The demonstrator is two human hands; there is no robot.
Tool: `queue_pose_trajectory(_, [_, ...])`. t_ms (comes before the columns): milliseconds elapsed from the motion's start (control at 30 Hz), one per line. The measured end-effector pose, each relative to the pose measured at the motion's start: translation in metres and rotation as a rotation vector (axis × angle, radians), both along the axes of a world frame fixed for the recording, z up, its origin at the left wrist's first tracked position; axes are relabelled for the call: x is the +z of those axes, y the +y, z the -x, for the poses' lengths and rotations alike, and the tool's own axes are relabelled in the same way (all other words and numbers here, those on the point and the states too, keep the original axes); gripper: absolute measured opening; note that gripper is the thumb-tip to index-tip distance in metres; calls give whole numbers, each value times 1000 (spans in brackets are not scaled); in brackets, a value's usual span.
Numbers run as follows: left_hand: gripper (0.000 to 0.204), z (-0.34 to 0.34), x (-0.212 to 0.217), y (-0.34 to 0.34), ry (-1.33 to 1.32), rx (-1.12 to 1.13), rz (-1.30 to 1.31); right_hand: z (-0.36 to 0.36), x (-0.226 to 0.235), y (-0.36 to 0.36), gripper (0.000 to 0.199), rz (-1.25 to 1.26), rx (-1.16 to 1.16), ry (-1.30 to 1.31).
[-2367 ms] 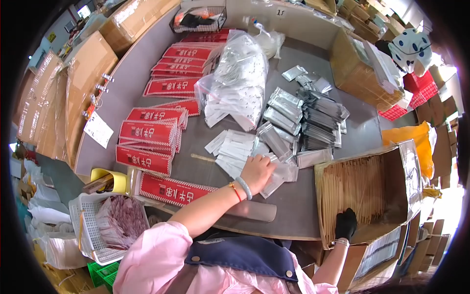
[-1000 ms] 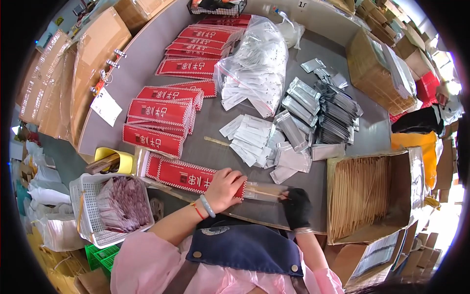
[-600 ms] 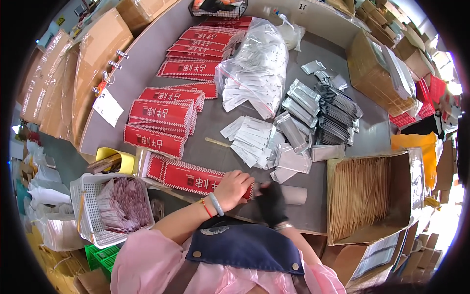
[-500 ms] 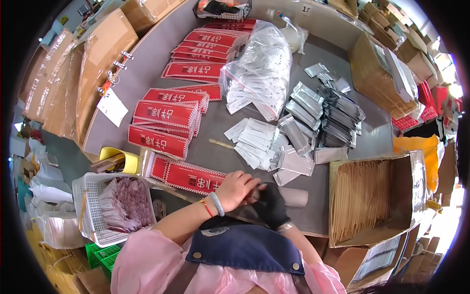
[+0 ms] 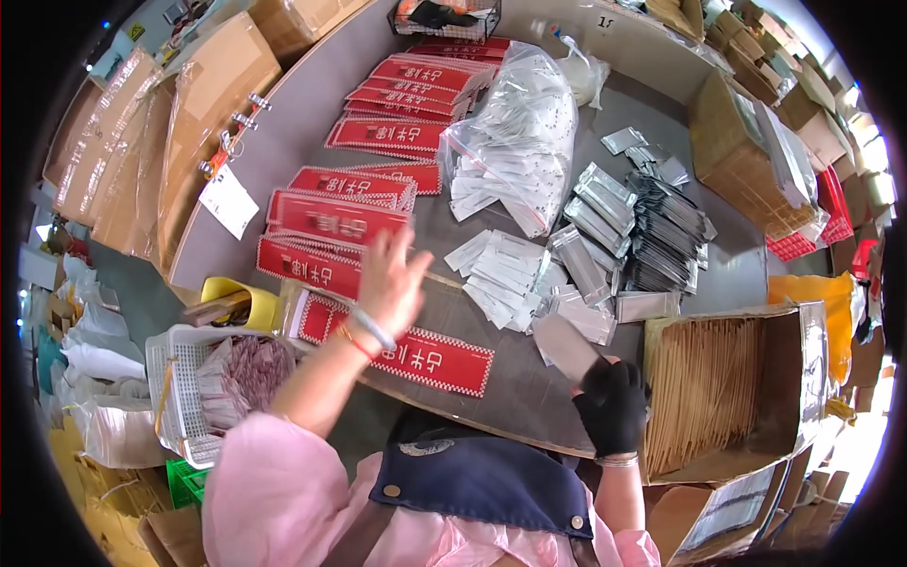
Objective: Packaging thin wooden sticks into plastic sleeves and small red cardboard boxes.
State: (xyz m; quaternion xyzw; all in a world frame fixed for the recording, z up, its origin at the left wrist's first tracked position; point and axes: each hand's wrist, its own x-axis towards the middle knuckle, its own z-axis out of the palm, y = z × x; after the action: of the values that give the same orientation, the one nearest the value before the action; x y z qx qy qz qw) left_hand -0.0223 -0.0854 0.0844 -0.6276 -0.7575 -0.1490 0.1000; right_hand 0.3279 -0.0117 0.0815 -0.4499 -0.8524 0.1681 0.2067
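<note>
My left hand (image 5: pixel 392 288) is stretched over the right end of a stack of red printed sleeves (image 5: pixel 321 263), fingers spread and a little blurred. The top red sleeve (image 5: pixel 335 217) is smeared by motion beside my fingertips; whether they touch it is unclear. Under my left wrist, another red sleeve (image 5: pixel 439 364) lies along the table's near edge. In a black fingerless glove, my right hand (image 5: pixel 612 408) grips one end of a flat, pale grey strip (image 5: pixel 567 348). That strip slants over the near end of the silver packets (image 5: pixel 584 317).
A clear bag of white packets (image 5: pixel 524 132) and dark packets (image 5: pixel 666 231) lie farther back. At the right stands an open carton of brown sheets (image 5: pixel 704 392). A white basket (image 5: pixel 179 387) and a yellow holder (image 5: pixel 255 307) are at the left. A grey wall (image 5: pixel 652 57) rims the table.
My hands have parted: the left went up and left to the red sleeves, the right moved right. The pale strip, lying flat before, is now in my right hand, tilted.
</note>
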Motion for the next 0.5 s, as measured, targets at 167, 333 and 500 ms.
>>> queue_pose_trajectory(167, [86, -104, -54, -34, -378, -32, 155, 17, -3, -10, 52, 35, 73, -22])
queue_pose_trajectory(333, [92, -73, -55, -54, -335, 169, 169, 13, -13, -14, 53, 7, 137, -77])
queue_pose_trajectory(500, [91, -73, -76, -65, -454, 180, 62, 28, -9, -21, 59, 90, 239, -316])
